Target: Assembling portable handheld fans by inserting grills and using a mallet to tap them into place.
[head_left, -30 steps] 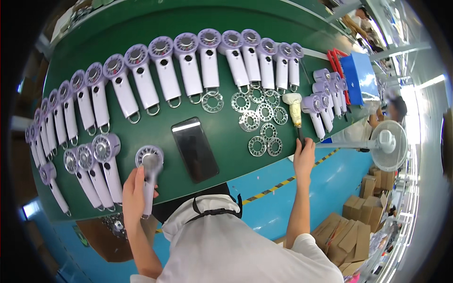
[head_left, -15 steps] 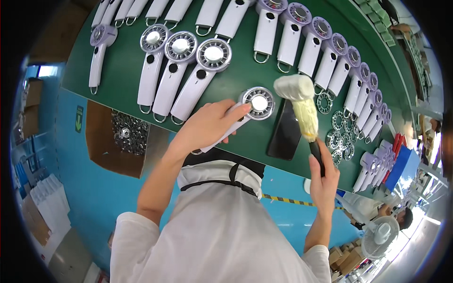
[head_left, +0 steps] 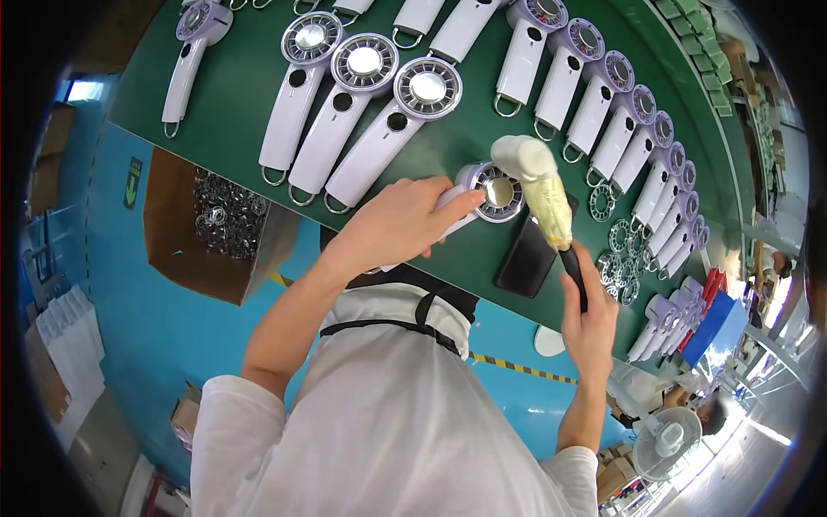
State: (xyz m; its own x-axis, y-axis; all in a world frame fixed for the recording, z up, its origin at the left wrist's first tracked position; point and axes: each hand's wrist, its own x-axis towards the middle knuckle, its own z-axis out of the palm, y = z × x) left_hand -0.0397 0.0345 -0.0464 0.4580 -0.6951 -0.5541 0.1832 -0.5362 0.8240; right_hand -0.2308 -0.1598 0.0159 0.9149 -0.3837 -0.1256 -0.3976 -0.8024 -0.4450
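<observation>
My left hand [head_left: 405, 215] is closed round the white handle of a handheld fan [head_left: 500, 200] lying at the table's front edge. Its round head has a silver ring and a shiny disc in the middle. My right hand [head_left: 593, 306] grips the black handle of a mallet [head_left: 544, 200], whose neck is wrapped in yellowish film. The mallet's white, padded-looking head hangs over the right side of the fan head and hides part of it; I cannot tell if they touch. Beneath the mallet lies a dark smartphone [head_left: 527, 258].
Three fans with silver rings [head_left: 363, 62] lie left of centre on the green table [head_left: 233, 129]. More fans [head_left: 603, 95] line the back and right. Loose silver rings [head_left: 616, 258] lie right of the phone. A cardboard box [head_left: 194, 267] of metal parts stands below the left edge.
The view has shifted slightly, so the table's things sit differently in it. The mallet head has come closer to the fan head and now overlaps it. Both hands keep their holds.
</observation>
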